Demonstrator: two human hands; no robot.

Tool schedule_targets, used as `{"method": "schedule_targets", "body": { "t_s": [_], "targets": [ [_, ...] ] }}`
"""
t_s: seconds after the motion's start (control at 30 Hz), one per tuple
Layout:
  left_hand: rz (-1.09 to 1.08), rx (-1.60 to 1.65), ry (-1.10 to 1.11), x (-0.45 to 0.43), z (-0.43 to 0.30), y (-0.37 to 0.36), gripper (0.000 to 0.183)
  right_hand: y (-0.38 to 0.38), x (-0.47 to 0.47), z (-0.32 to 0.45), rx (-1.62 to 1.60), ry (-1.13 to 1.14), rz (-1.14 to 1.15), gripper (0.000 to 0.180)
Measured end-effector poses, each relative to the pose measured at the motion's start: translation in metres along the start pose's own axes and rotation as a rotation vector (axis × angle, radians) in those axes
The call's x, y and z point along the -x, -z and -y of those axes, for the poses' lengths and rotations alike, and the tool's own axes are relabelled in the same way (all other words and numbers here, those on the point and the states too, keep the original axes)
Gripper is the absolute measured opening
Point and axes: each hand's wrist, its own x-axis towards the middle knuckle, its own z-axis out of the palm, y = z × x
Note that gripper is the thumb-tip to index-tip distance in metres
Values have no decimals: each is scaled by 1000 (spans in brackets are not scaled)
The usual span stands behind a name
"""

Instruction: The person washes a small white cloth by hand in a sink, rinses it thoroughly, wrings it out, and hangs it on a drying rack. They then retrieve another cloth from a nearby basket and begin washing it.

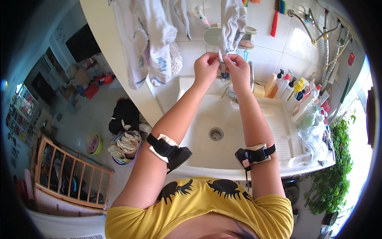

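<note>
A white sock (pixel 232 25) with dark lettering hangs down at the top middle, above the back edge of the sink. My left hand (pixel 207 68) pinches its lower end between thumb and fingers. From the other side, my right hand (pixel 239 69) grips the same end, with the two hands almost touching. The fingers cover part of the sock's tip. To the left hang more white socks (pixel 161 47), also marked with lettering. Below my forearms lies the white laundry sink (pixel 197 119) with its metal drain (pixel 216 134).
Several pump bottles (pixel 282 86) line the sink's right back rim, near a yellow soap block (pixel 258 90). A clear plastic bag (pixel 313 140) sits at the right corner. Behind the hands is a wall shelf (pixel 212 36). A laundry basket (pixel 126 146) stands on the floor at left.
</note>
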Motion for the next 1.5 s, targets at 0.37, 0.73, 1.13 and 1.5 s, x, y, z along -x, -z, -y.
{"method": "schedule_targets", "body": {
  "t_s": [0.37, 0.73, 1.13, 1.5],
  "targets": [
    [120, 276, 169, -38, 30, 25, 26, 51, -18, 7, 3, 126, 1, 18],
    [423, 266, 108, -75, 18, -35, 18, 40, -74, -16, 409, 409, -120, 13],
    [143, 184, -68, -66, 41, -18, 13, 55, -48, -5, 85, 141, -74, 13],
    [313, -113, 500, 171, 105, 188, 17, 91, 121, -77, 384, -288, 701, 19]
  ]
}}
